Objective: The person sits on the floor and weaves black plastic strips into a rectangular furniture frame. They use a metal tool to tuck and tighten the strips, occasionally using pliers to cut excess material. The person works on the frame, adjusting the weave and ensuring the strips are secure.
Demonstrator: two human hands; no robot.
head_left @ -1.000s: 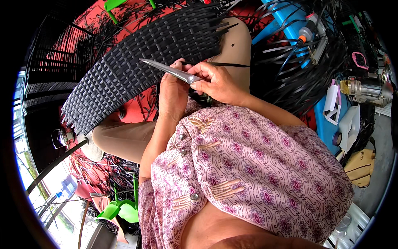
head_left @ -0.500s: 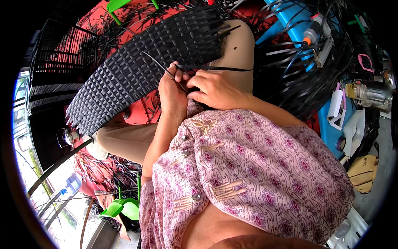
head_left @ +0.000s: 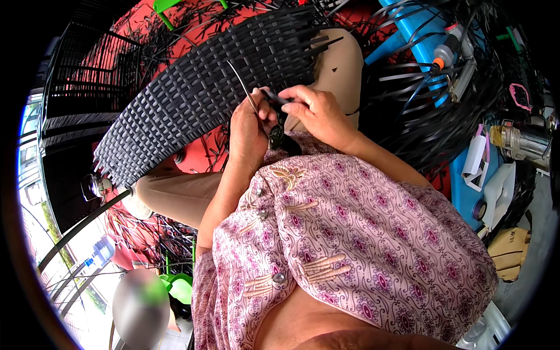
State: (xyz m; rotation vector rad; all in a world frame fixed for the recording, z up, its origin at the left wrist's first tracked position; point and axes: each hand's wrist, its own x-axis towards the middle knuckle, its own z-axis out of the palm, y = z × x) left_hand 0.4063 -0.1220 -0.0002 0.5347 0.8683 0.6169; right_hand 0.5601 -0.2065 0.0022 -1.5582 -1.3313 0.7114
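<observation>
Left hand [head_left: 248, 129]: raised in front of the shirt [head_left: 361, 233], fingers curled closed around a knife [head_left: 244, 86]. The metal blade shows almost edge-on as a thin, slightly bent line, projecting up and to the left from the fist. Its tip overlaps the woven panel in view; contact between the two cannot be confirmed.

Right hand [head_left: 326, 118]: positioned just beside the left, at a slightly higher level. Thumb and forefinger are extended toward the left hand with a narrow gap between them. A black strip [head_left: 276, 97], blurred, spans the short space between the two hands. Owing to the blur, it cannot be told whether the right fingers are gripping it or only touching it.

The woven panel [head_left: 198, 87], black and basket-patterned, lies beyond the hands, slanting from lower left to upper right. Its upper right end, where loose strip ends project, overlaps the raised knee of the beige trousers [head_left: 340, 64]. Its lower left end is near the other leg's foot.

Surroundings: a red floor covering [head_left: 197, 150] shows below the panel, with black scraps scattered on it. To the right is a large heap of loose black strips [head_left: 402, 119], near a blue plastic piece [head_left: 413, 32]. Further right are a white holder [head_left: 500, 192] and, below it, a tan bag [head_left: 510, 256]. A black rack [head_left: 81, 93] stands at the far left.
</observation>
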